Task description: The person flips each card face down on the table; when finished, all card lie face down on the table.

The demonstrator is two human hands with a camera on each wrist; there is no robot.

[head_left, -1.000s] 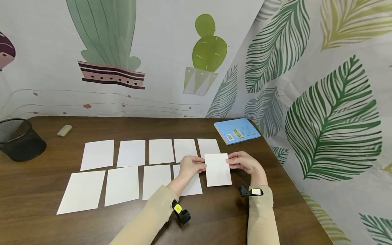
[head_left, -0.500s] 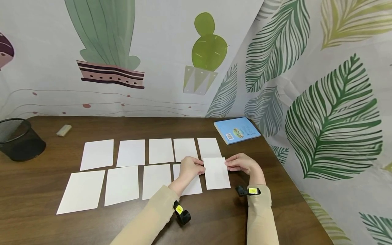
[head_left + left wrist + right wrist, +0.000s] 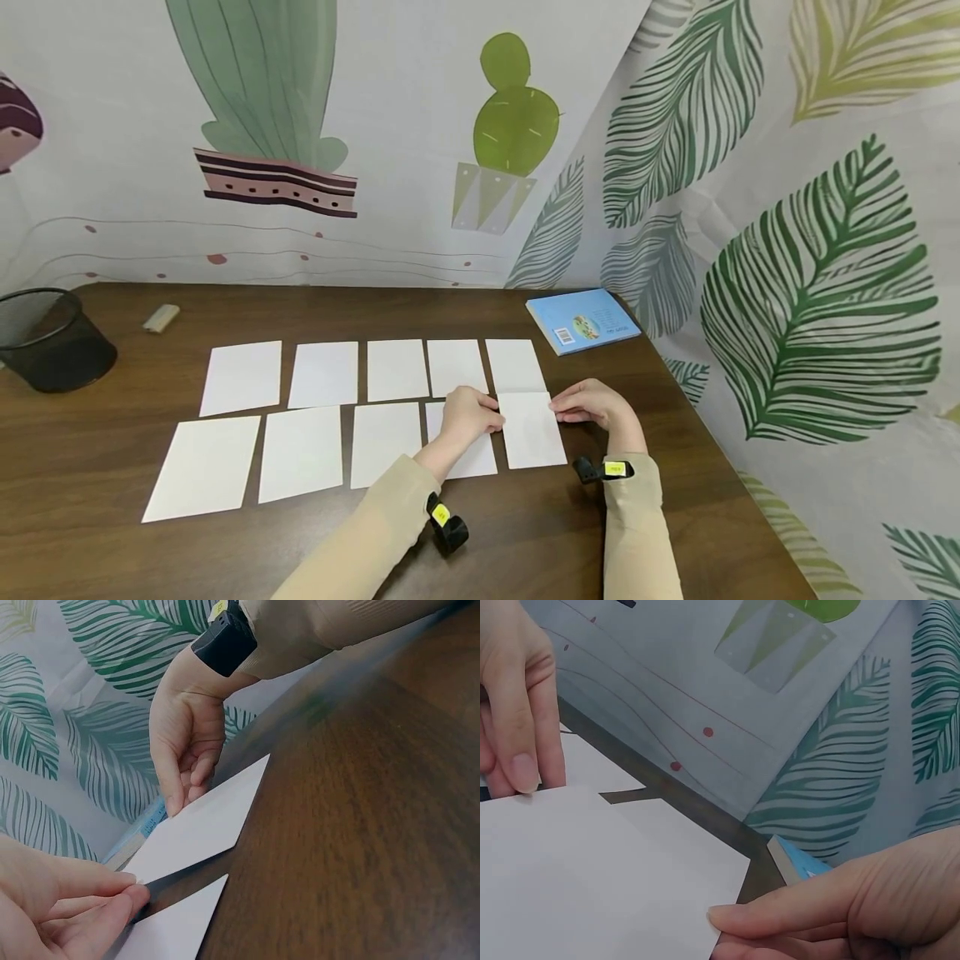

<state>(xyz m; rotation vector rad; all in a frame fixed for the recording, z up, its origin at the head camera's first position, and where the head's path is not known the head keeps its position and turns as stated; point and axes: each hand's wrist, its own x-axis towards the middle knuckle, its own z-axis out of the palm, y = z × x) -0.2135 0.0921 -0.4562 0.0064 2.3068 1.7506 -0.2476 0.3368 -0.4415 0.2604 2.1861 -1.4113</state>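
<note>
A blank white card (image 3: 532, 431) is at the right end of the front row in the head view, its far edge meeting the card (image 3: 513, 365) behind it. My left hand (image 3: 467, 419) pinches its left edge, reaching over another white card (image 3: 476, 454) and partly hiding it. On the opposite edge, thumb and fingers of my right hand (image 3: 597, 410) pinch the card. The left wrist view has the held card (image 3: 206, 825) slightly tilted, with shadow beneath its near edge. In the right wrist view the right thumb lies on top of the card (image 3: 592, 885).
Several more white cards (image 3: 205, 467) lie in two rows to the left on the brown table (image 3: 337, 550). A blue book (image 3: 583, 321) is at the back right. A black mesh pen holder (image 3: 56, 346) and an eraser (image 3: 161, 318) are at the far left.
Both hands have brought the card down and slightly toward me, from overlapping the back card to lining up in front of it. The grip on both edges stays the same.
</note>
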